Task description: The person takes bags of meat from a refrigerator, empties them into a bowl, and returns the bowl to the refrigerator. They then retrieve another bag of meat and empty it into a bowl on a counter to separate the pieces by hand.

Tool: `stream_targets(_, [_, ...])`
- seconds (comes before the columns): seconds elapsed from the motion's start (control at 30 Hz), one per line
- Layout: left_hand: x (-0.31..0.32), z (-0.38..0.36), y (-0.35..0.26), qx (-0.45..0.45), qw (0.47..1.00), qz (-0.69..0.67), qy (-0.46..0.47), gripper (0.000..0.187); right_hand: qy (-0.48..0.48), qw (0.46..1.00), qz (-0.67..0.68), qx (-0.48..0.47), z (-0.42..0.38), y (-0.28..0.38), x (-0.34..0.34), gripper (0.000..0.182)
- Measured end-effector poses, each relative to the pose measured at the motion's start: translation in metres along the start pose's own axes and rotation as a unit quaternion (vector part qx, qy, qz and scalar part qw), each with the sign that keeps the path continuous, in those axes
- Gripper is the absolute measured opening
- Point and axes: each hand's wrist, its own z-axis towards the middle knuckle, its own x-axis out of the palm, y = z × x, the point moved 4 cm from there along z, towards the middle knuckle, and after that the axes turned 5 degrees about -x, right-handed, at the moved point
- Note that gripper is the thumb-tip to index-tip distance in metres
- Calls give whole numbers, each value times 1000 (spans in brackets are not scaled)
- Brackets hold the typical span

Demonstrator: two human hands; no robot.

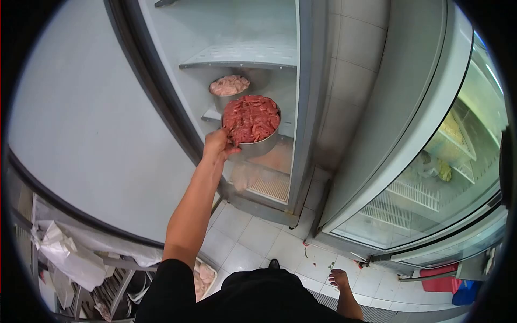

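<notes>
My left hand [216,143] is closed on the near left rim of a round metal pot [261,146], which is filled to the top with strips of raw red meat [251,118]. The pot is inside the open upright fridge, at the lower shelf level; what bears its underside is hidden. Just behind it stands another metal pot [225,100] with pale pink raw meat [229,85]. My right hand [339,278] hangs low over the floor at my side, fingers apart and holding nothing.
The fridge door [91,113] stands wide at the left. A perforated shelf [242,56] is above the pots. To the right is a glass-fronted display fridge [425,177]. A tub of pale meat [203,277] sits by my left side, near a white plastic bag [70,253].
</notes>
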Motion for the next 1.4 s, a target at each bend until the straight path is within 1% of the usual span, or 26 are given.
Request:
stream_targets(0.07, [20,41,2,-21,999,44,6,22,-14,999,14,-34,0,22,2,30])
stream_targets(0.17, [48,72,-7,-27,998,35,52,23,-56,996,34,-68,-18,36,-1,30])
stream_targets(0.2, [56,90,-6,-56,996,55,30,26,-80,994,45,-61,-27,36,-1,30])
stream_targets(0.33, [82,121,-9,-49,993,84,74,26,-150,986,66,1,-61,1,6,31])
stream_targets(0.43, [90,134,-1,-45,994,52,90,22,-167,981,91,32,-94,-38,23,26])
stream_targets(0.5, [94,144,4,-47,985,35,162,17,-183,977,103,47,-117,-62,41,26])
stream_targets(0.63, [72,142,24,-67,977,73,189,22,-214,964,120,99,-172,-102,83,29])
stream_targets(0.7, [39,117,47,-6,975,13,222,22,-221,958,138,121,-199,-125,103,31])
stream_targets(0.77, [-15,120,116,1,968,67,242,19,-244,945,163,145,-233,-151,122,33])
stream_targets(0.8, [-50,112,150,-20,971,120,207,16,-254,938,172,159,-250,-165,131,34])
stream_targets(0.83, [-82,101,189,-76,957,20,280,20,-260,934,178,167,-269,-179,141,34])
stream_targets(0.87, [-140,116,254,-43,948,269,166,20,-273,924,194,186,-289,-194,151,36])
stream_targets(0.9, [-207,128,321,-105,925,313,191,20,-286,913,209,203,-307,-210,161,37])
stream_targets(0.93, [-298,141,398,-254,911,303,113,19,-292,905,220,215,-324,-227,169,37])
stream_targets(0.97, [-337,107,405,-299,877,364,91,19,-296,901,228,220,-340,-244,180,37])
stream_targets(1.03, [-412,34,413,-394,786,472,63,22,-334,857,280,276,-372,-283,197,37])
stream_targets(1.07, [-422,11,414,-433,724,537,13,24,-334,854,284,279,-386,-307,204,37])
stream_targets(1.13, [-422,-20,423,-447,716,537,5,22,-295,793,490,210,-408,-338,220,39])
stream_targets(1.17, [-421,-34,427,-461,708,535,-4,21,-294,791,494,213,-419,-347,225,39])
stream_targets(1.2, [-403,-46,426,-458,706,541,-2,21,-295,841,429,144,-432,-346,234,51])
stream_targets(1.23, [-372,-54,428,-424,699,574,48,20,-299,879,364,72,-439,-343,237,64])
stream_targets(1.27, [-336,-61,432,-384,686,608,109,19,-314,867,380,72,-430,-344,230,64])
stream_targets(1.3, [-309,-66,441,-372,675,622,138,19,-326,834,408,179,-416,-358,220,46])
stream_targets(1.33, [-276,-69,451,-358,672,625,170,18,-336,783,440,283,-412,-379,216,27])
stream_targets(1.37, [-238,-72,467,-344,667,627,209,17,-351,778,468,231,-403,-404,208,23])
stream_targets(1.4, [-203,-75,481,-322,683,610,240,18,-350,776,455,261,-399,-412,196,22])
